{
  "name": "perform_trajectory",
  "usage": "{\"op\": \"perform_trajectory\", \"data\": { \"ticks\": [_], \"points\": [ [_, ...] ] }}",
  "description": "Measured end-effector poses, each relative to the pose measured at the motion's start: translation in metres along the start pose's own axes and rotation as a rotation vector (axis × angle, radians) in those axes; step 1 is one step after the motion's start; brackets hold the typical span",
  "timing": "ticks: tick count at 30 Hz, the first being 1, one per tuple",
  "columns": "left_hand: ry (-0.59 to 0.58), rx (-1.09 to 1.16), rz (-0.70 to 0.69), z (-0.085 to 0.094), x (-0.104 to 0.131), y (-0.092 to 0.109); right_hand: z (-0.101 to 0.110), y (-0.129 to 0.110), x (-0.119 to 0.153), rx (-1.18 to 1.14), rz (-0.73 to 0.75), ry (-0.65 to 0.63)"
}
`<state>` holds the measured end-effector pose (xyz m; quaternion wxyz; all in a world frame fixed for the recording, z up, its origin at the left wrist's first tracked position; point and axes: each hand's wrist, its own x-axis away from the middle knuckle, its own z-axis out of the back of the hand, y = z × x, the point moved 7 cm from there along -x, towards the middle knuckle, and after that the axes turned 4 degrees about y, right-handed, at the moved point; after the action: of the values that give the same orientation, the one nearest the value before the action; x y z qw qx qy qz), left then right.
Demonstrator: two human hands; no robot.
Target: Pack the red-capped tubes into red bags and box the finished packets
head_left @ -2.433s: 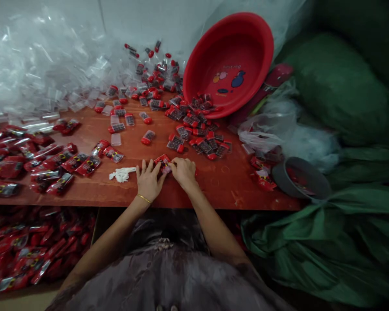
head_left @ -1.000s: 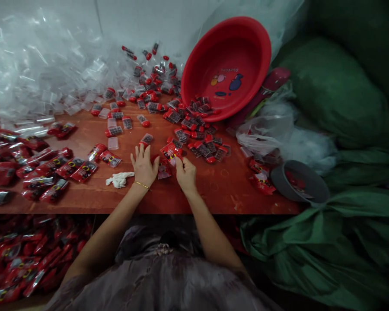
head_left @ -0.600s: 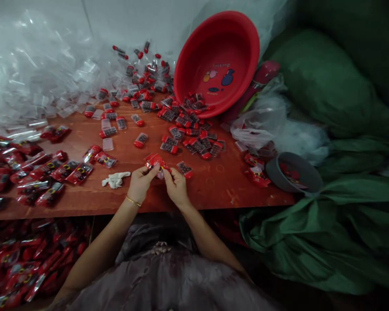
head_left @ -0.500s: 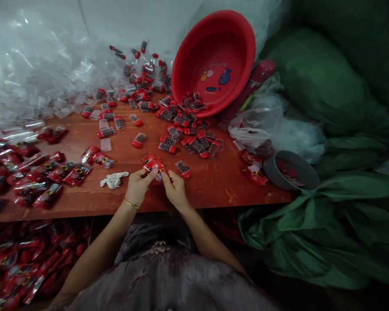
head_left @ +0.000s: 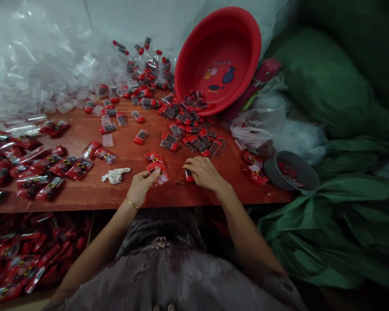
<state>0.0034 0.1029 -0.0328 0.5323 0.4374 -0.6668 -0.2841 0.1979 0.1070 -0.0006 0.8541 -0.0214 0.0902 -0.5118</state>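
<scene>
My left hand (head_left: 140,186), with a gold bracelet at the wrist, pinches red printed packets (head_left: 157,163) near the front of the red-brown table (head_left: 168,196). To its right, my right hand (head_left: 205,173) curls over a small red-capped clear case (head_left: 188,176), its fingers mostly covering it. Small dark rings (head_left: 180,183) lie just left of that case. Beyond my hands is a pile of similar red-capped cases (head_left: 197,140) with dark contents. A crumpled white cloth (head_left: 116,175) rests left of my left hand.
A red basin (head_left: 227,47) leans at the back. Clear plastic pieces (head_left: 29,65) heap at the back left, filled red packages (head_left: 48,166) at the left. On the right are a grey bowl (head_left: 280,183), a plastic bag (head_left: 254,125) and green sacks (head_left: 324,220).
My right hand has let go of the red packets and moved right onto the small case. My left hand keeps the packets, which are now more fanned out. The view has shifted slightly.
</scene>
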Motion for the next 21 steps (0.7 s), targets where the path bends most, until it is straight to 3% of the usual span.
{"op": "perform_trajectory", "data": {
  "ticks": [4,9,16,21],
  "points": [
    [-0.024,0.043,0.102,-0.001,0.002,-0.007,0.002,-0.001,0.008,-0.001,0.017,-0.021],
    [-0.027,0.041,0.134,0.001,0.003,-0.009,0.002,0.0,0.016,-0.013,0.049,-0.068],
    [-0.018,0.092,0.17,0.002,0.004,-0.018,-0.007,-0.003,0.034,-0.034,0.047,-0.031],
    [0.018,0.069,0.096,0.004,0.004,-0.011,-0.004,-0.001,0.045,-0.111,-0.118,0.085]
  ]
}}
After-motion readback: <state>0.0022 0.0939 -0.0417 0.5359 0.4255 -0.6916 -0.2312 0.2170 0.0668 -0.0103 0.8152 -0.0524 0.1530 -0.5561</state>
